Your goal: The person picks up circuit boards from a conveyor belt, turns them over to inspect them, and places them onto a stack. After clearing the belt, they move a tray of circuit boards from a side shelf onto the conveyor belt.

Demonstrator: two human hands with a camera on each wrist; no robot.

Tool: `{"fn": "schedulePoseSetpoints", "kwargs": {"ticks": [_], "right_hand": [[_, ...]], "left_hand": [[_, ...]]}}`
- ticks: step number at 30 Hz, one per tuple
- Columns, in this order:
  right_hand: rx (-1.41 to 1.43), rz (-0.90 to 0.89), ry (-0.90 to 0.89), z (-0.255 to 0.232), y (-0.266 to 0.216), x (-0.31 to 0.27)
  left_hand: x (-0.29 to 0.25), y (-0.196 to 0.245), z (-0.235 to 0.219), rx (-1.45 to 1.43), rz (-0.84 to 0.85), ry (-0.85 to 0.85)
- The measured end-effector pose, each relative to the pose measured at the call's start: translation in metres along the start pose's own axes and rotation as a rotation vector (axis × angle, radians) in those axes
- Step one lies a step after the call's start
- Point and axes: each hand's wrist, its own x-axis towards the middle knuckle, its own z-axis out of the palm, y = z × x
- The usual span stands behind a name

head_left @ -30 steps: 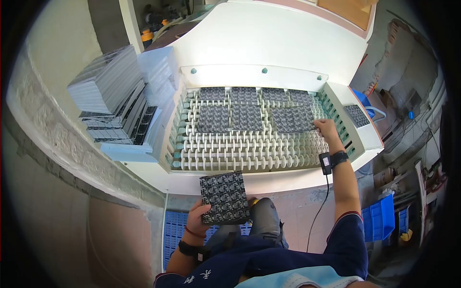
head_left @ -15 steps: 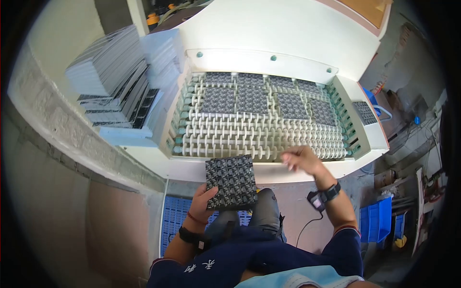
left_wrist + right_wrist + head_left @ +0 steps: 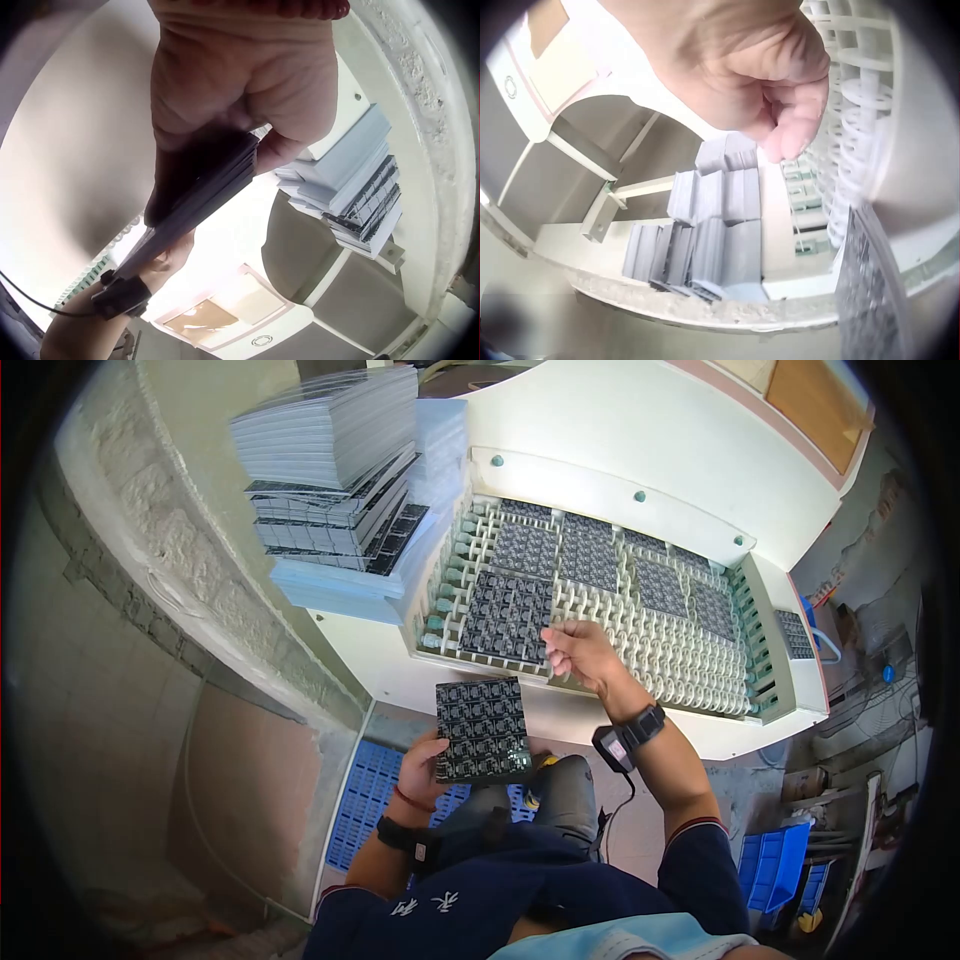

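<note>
My left hand (image 3: 425, 765) grips a stack of dark circuit boards (image 3: 483, 730) by its left side, thumb on top. In the left wrist view the stack (image 3: 214, 199) shows edge-on, with the palm behind it. My right hand (image 3: 583, 652) has its thumb and fingers at the right edge of a single circuit board (image 3: 507, 615), over the front left of the roller conveyor (image 3: 660, 660). In the right wrist view the right hand (image 3: 765, 82) shows curled fingers, and that board does not show there.
More circuit boards (image 3: 588, 555) lie in two rows on the rear rollers. Tall piles of boards (image 3: 330, 480) stand on the ledge at the left. One board (image 3: 795, 634) rests on the machine's right rim. A blue basket (image 3: 772, 865) sits on the right.
My right hand left a board at the right of the second row, came back near the stack, and is now at a new board, front left. The view has turned; the left hand keeps its stack.
</note>
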Motion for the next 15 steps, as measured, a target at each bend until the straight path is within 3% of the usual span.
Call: {"fn": "schedulePoseSetpoints", "kwargs": {"ticks": [3,7,9,10,12,15], "right_hand": [[-0.144,-0.011,0.029,-0.002,-0.001,0.019],[-0.359,0.086,0.066,-0.011,0.000,-0.001],[-0.439,0.160,0.063,-0.001,-0.003,-0.031],[-0.442,0.170,0.058,0.002,0.003,-0.041],[-0.414,0.143,-0.132,0.010,0.019,-0.064],[-0.286,0.079,-0.070,0.006,0.048,-0.072]], "left_hand": [[-0.005,-0.001,-0.005,0.006,-0.002,0.020],[-0.006,0.001,0.001,0.065,0.069,0.147],[0.000,0.004,0.001,0.117,0.049,0.095],[0.003,0.004,0.003,0.139,0.050,0.084],[0.013,0.002,0.013,0.147,0.052,0.085],[0.024,-0.006,0.015,0.169,0.053,0.072]]}}
